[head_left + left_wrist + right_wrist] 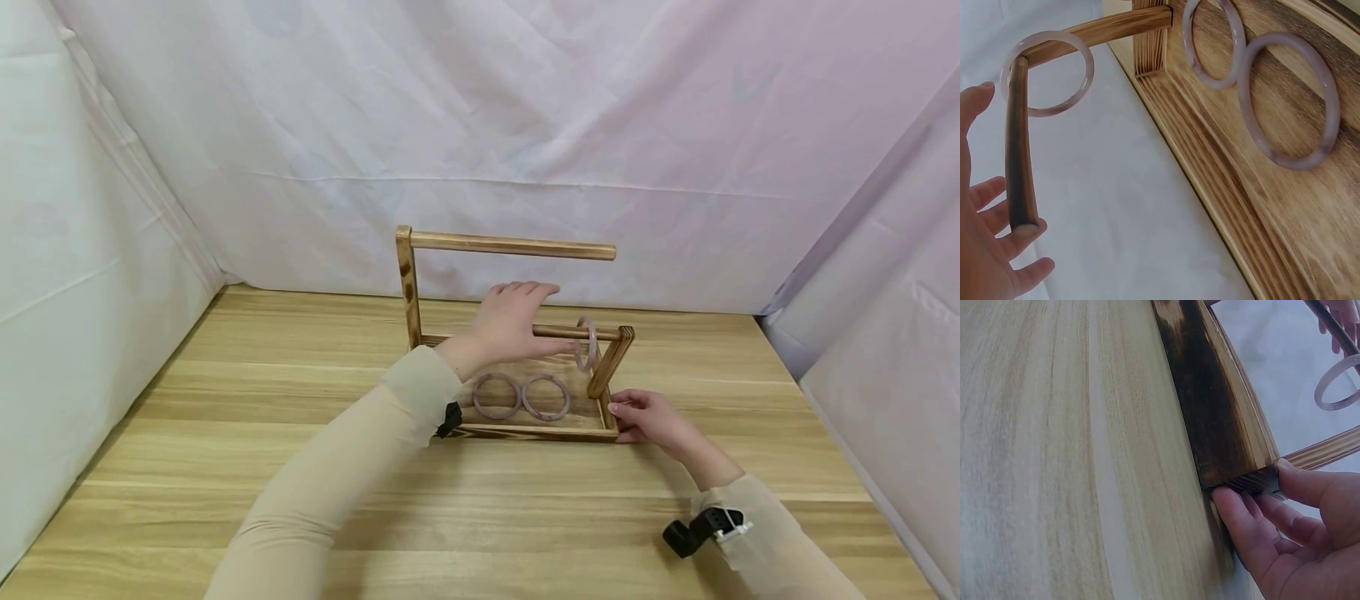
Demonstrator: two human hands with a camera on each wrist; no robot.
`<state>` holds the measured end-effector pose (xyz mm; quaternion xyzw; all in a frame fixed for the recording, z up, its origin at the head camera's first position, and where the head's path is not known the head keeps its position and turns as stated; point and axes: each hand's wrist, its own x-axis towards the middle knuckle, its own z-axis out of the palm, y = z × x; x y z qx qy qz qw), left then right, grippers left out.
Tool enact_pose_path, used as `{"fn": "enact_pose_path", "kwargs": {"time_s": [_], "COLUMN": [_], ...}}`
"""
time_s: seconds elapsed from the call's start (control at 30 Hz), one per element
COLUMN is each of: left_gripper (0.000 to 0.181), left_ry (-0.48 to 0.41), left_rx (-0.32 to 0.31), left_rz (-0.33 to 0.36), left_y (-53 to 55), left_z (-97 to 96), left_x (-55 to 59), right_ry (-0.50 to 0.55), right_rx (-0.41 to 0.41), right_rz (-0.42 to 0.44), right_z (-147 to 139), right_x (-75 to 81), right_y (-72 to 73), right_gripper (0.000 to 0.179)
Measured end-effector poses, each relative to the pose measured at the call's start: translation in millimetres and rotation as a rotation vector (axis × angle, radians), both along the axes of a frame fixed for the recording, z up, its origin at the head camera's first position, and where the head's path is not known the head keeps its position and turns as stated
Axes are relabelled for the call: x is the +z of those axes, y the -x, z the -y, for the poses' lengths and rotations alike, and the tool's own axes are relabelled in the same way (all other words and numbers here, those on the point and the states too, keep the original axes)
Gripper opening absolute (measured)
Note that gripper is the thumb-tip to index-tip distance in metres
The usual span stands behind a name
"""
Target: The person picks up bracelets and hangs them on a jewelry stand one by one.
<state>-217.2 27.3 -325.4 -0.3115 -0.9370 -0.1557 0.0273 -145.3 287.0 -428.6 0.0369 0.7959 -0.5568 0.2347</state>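
Observation:
A wooden jewelry stand (540, 432) has a tray base, a high bar (517, 245) and a lower bar (558, 332). One pale purple bangle (593, 342) hangs on the lower bar near its post. Two more lie side by side in the tray, a left bangle (495, 417) and a right bangle (567, 402). My left hand (504, 323) is at the lower bar's free end, fingers spread, its thumb close to the hanging bangle; the left wrist view shows the thumb apart from it. My right hand (1304, 537) grips the tray's front right corner between thumb and curled fingers.
The stand sits on a wood-grain table (300, 500). White cloth (487, 108) drapes behind and along both sides. The stand's tall left post (408, 287) rises beside my left forearm. The high bar extends above my left hand.

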Motion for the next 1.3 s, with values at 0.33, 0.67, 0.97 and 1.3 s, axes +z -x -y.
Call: {"fn": "enact_pose_path", "kwargs": {"time_s": [0.33, 0.67, 0.97, 1.3], "left_gripper": [0.081, 0.081, 0.081, 0.082], "left_ry": [-0.04, -0.053, -0.029, -0.017], "left_rx": [0.011, 0.033, 0.059, 0.067], "left_rz": [0.046, 0.094, 0.101, 0.12], "left_y": [1.5, 2.1, -1.3, -4.2], "left_z": [17.6, 32.5, 43.3, 54.3], "left_x": [-12.4, -25.2, -37.9, -61.6], "right_ry": [0.003, 0.011, 0.008, 0.006], "right_rx": [-0.01, -0.014, -0.004, -0.002], "right_rz": [-0.001, 0.004, 0.002, -0.001], "right_z": [-1, -2, -2, -1], "right_x": [-0.4, -0.4, -1.2, -0.5], "right_y": [-0.5, -1.2, -0.5, 0.2], "right_gripper": [0.044, 0.044, 0.045, 0.045]}}
